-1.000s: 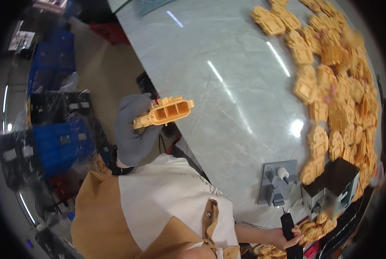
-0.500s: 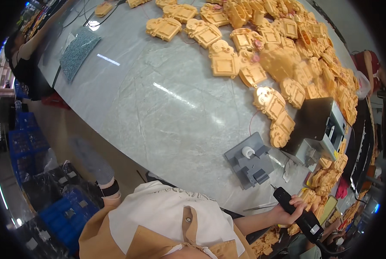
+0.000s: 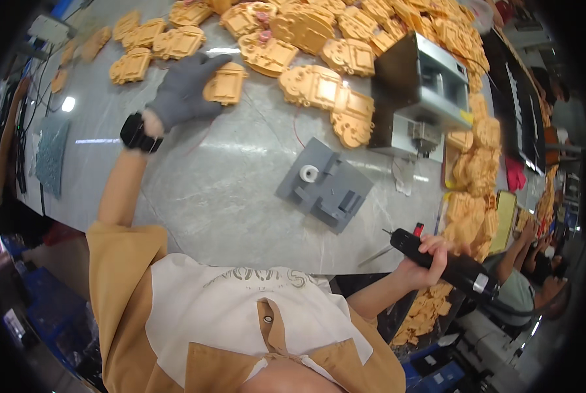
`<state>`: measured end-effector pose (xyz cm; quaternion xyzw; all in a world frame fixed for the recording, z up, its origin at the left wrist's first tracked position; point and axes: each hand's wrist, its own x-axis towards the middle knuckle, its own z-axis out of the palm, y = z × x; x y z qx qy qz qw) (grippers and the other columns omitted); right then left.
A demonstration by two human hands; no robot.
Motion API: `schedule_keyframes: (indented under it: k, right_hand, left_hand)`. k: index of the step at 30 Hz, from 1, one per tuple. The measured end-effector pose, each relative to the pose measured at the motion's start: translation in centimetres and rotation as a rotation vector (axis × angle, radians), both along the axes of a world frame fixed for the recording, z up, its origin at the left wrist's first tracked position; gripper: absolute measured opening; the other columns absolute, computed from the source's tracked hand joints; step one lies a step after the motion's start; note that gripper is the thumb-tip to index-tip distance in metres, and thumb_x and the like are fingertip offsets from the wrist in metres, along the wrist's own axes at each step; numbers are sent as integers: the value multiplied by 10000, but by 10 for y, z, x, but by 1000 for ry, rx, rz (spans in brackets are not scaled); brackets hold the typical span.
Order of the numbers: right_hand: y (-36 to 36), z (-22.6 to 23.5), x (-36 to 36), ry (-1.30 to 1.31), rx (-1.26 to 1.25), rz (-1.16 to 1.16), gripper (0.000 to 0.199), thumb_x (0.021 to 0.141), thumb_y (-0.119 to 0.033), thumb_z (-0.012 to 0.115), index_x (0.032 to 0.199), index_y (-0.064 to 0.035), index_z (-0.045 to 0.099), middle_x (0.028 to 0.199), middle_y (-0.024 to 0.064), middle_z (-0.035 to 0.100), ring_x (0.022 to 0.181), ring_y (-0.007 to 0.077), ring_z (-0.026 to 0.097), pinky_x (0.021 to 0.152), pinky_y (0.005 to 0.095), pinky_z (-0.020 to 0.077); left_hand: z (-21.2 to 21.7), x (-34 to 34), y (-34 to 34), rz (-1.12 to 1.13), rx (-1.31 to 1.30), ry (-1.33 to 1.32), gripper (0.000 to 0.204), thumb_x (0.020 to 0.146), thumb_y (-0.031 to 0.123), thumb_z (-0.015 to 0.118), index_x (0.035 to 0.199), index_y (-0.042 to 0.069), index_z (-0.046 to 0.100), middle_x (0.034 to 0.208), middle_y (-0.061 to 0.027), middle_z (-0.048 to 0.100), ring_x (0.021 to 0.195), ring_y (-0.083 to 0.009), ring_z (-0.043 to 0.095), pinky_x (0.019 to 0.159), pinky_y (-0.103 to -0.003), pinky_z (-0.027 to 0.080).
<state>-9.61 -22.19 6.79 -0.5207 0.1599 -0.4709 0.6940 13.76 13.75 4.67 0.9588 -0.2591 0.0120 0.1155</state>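
My left hand [image 3: 188, 92], in a grey glove with a black band at the wrist, reaches over the far left of the table. Its thumb and fingers are around a small orange plastic housing [image 3: 226, 85], partly covered by the glove. At the lower right my bare right hand [image 3: 429, 263] grips a black electric screwdriver [image 3: 466, 274], its thin bit pointing left. Between the hands lies a grey fixture [image 3: 325, 187] with a white round piece [image 3: 308, 173] on it. Two more orange housings [image 3: 312, 86] lie just beyond the fixture.
A black and silver box-shaped machine [image 3: 404, 85] stands right of the fixture. Many orange housings [image 3: 306, 29] are heaped along the far side, more [image 3: 470, 219] at the right. A blue-grey bag [image 3: 50, 154] lies at far left. Other people sit at both sides.
My left hand has come up from beside my body onto the table and closed around an orange housing, which sits nearer me. The view has turned; the right hand still holds the screwdriver.
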Motion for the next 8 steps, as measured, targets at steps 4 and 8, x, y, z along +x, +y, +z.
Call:
schedule_keyframes:
  k: [4,8]
  right_hand:
    - [3,-11,-5,69,-5,-12,466,730,-36,496,1159,9,321,595,34,424,462,126,429,545,284,410]
    - [17,3,4,40,-45,57,484,731,-37,503,1174,15,316,590,38,425,464,133,433,556,315,428]
  left_hand:
    - [24,-88,-58,-57,-583,111,760,579,194,741,1259,108,411,1123,-157,474,972,-313,504,843,-396,438]
    - [33,-124,-128,-290,-283,273,764,625,344,710,1287,130,394,1246,-141,415,1000,-322,494,863,-418,421]
